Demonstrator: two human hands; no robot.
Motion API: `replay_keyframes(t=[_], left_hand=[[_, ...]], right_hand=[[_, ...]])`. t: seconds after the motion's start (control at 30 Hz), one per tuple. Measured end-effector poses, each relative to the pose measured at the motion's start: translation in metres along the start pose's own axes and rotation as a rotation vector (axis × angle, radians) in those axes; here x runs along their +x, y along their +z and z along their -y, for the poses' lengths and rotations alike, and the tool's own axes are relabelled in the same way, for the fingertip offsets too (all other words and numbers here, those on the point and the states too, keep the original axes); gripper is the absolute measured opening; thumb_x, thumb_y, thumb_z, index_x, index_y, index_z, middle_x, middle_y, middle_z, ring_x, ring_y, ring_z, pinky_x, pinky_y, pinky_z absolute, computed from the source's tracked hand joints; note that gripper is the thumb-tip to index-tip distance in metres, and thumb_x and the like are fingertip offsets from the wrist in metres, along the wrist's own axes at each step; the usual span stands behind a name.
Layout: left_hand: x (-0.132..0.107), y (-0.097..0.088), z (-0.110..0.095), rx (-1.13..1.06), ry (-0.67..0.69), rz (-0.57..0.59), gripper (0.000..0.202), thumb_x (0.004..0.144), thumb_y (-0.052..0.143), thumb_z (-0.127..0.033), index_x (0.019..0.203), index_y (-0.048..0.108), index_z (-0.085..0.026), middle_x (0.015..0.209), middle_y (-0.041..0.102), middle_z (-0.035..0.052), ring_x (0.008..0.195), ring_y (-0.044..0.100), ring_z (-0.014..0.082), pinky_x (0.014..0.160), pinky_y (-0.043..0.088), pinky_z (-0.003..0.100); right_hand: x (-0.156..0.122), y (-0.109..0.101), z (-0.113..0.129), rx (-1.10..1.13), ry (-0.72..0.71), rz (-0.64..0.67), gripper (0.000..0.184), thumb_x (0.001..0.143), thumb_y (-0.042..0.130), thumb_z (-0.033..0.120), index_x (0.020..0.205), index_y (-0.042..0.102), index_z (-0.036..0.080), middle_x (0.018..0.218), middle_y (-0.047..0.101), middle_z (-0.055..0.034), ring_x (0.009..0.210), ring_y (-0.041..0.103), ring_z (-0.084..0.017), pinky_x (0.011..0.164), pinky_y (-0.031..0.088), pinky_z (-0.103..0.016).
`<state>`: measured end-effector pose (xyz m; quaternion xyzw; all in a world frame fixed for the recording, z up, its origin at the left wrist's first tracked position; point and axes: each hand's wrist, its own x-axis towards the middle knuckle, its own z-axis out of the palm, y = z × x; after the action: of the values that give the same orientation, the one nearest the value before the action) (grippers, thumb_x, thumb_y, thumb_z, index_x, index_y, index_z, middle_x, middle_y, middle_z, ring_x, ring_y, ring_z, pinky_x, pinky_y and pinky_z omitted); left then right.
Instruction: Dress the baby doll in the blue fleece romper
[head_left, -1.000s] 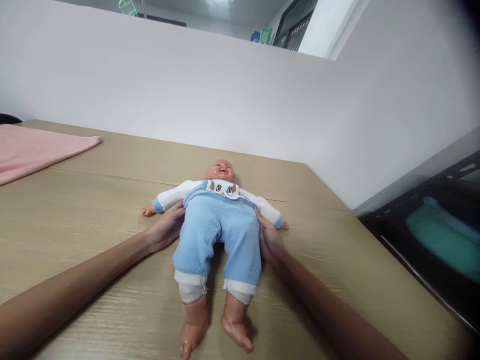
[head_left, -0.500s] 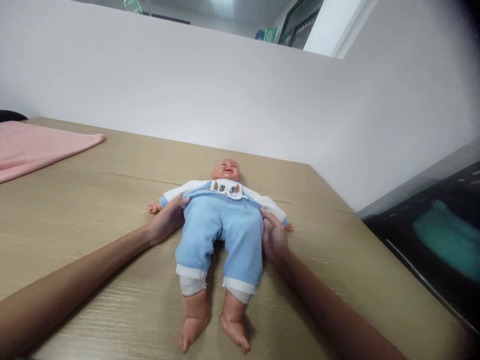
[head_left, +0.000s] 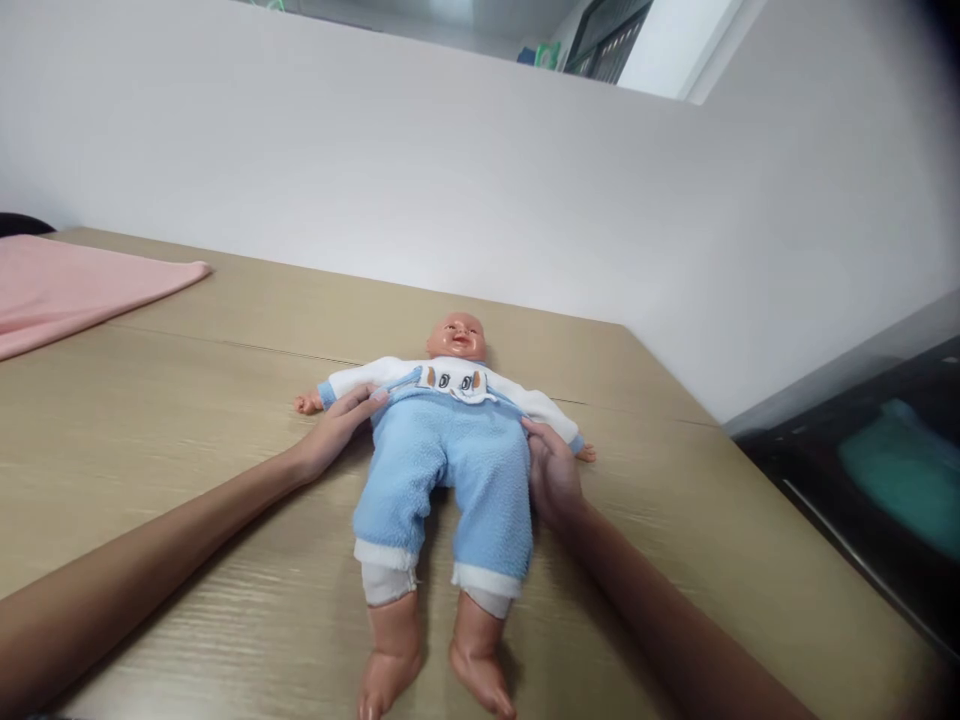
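A baby doll point(head_left: 459, 337) lies on its back, head away from me and bare feet toward me. It wears a white top with light blue cuffs and an animal face on the chest, and fluffy light blue pants point(head_left: 442, 450) with white hems. At the left side of the waist, my left hand point(head_left: 337, 425) grips the edge of the pants between thumb and fingers. My right hand point(head_left: 553, 470) is closed on the waist edge at the other side, its fingers curled and partly hidden by the pants.
The doll rests on a wood-grain table point(head_left: 202, 430) whose far edge meets a white wall point(head_left: 337, 170). A pink cloth point(head_left: 82, 285) lies at the far left. Beyond the right edge is something dark with a teal-green item point(head_left: 900, 475).
My left hand has shifted slightly up and inward along the waist edge of the pants. My right hand stays at its side; the view has tilted a little.
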<state>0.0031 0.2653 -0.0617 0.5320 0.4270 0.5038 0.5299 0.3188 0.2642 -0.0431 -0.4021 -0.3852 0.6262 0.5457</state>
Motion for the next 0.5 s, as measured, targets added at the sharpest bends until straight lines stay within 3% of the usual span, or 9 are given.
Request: replay_keyframes(t=[0.1, 0.2, 0.37, 0.43, 0.5], left_hand=[[-0.001, 0.0, -0.003, -0.031, 0.007, 0.031, 0.041, 0.097, 0.085, -0.061, 0.105, 0.074, -0.021, 0.104, 0.07, 0.004, 0.104, 0.063, 0.0265, 0.096, 0.051, 0.038], [0.001, 0.003, 0.0, -0.229, 0.001, -0.062, 0.04, 0.096, 0.089, -0.058, 0.109, 0.073, -0.023, 0.109, 0.073, 0.0028, 0.106, 0.065, 0.0224, 0.097, 0.052, 0.033], [0.009, 0.01, 0.004, -0.414, 0.021, -0.132, 0.036, 0.092, 0.094, -0.05, 0.098, 0.072, -0.022, 0.1, 0.073, 0.0007, 0.094, 0.064, 0.0186, 0.088, 0.051, 0.029], [0.011, 0.013, 0.003, -0.413, 0.019, -0.123, 0.033, 0.093, 0.094, -0.049, 0.097, 0.075, -0.021, 0.1, 0.075, 0.0021, 0.094, 0.064, 0.0202, 0.089, 0.051, 0.031], [0.012, 0.015, 0.001, -0.398, 0.002, -0.107, 0.035, 0.092, 0.093, -0.051, 0.103, 0.081, -0.02, 0.105, 0.078, 0.0055, 0.101, 0.066, 0.0238, 0.096, 0.052, 0.034]], right_hand=[[-0.002, 0.003, 0.002, -0.038, 0.006, -0.002, 0.023, 0.08, 0.077, 0.049, 0.092, 0.073, 0.031, 0.094, 0.086, -0.0043, 0.119, 0.079, -0.039, 0.103, 0.066, -0.051], [0.002, 0.003, 0.002, -0.174, -0.019, -0.002, 0.024, 0.082, 0.071, 0.054, 0.09, 0.069, 0.032, 0.093, 0.085, -0.006, 0.111, 0.08, -0.038, 0.096, 0.067, -0.049], [0.016, -0.009, 0.007, -0.546, -0.073, -0.013, 0.037, 0.081, 0.07, 0.065, 0.073, 0.054, 0.031, 0.068, 0.067, -0.002, 0.074, 0.071, -0.03, 0.074, 0.063, -0.044], [0.012, -0.011, 0.015, -0.628, -0.107, -0.066, 0.037, 0.081, 0.078, 0.062, 0.078, 0.059, 0.03, 0.075, 0.068, -0.0023, 0.077, 0.068, -0.029, 0.076, 0.06, -0.043], [0.003, -0.007, 0.025, -0.757, -0.216, -0.17, 0.037, 0.086, 0.081, 0.06, 0.096, 0.065, 0.028, 0.092, 0.073, -0.005, 0.087, 0.066, -0.03, 0.086, 0.057, -0.044]])
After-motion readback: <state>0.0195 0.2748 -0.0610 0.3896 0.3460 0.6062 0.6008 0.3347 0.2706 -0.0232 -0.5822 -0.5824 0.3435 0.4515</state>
